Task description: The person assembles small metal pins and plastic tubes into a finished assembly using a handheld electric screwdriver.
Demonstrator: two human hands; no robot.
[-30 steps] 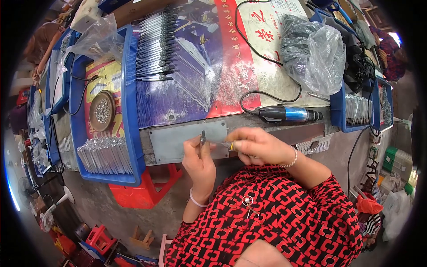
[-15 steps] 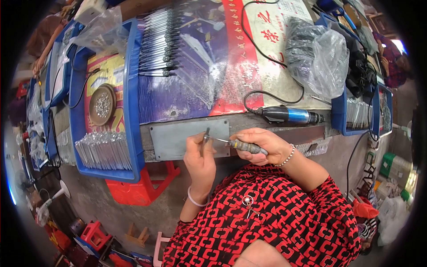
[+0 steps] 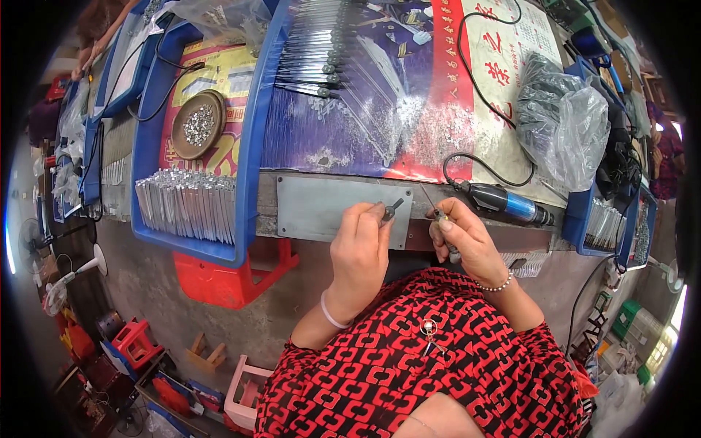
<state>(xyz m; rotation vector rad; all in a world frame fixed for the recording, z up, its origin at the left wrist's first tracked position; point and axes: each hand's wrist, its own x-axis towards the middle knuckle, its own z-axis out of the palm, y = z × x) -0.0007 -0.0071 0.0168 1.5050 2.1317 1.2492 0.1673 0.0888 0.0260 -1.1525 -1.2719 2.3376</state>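
Observation:
Over the grey metal plate (image 3: 310,212) at the bench's front edge, my left hand (image 3: 358,252) pinches a small dark metal part (image 3: 393,210), its narrow end pointing up and right. To its right, my right hand (image 3: 471,237) is closed round a slim hand tool (image 3: 441,217) with a worn grip and a thin metal shaft. The shaft points up and left, apart from the dark part. Whether it is a screwdriver or an awl I cannot tell. Just behind my right hand lies a corded blue and black power tool (image 3: 511,204).
A blue tray (image 3: 244,146) at left holds a round brown dish (image 3: 179,142) of small metal bits and a row of thin metal strips (image 3: 186,208). Dark-tipped rods (image 3: 314,55) lie at the back. Right are a clear plastic bag (image 3: 580,135) and blue bins (image 3: 580,219).
My hands have moved apart, and the tool's shaft has come away from the dark part. The tool has swung from pointing left to pointing up and left. The whole view has shifted.

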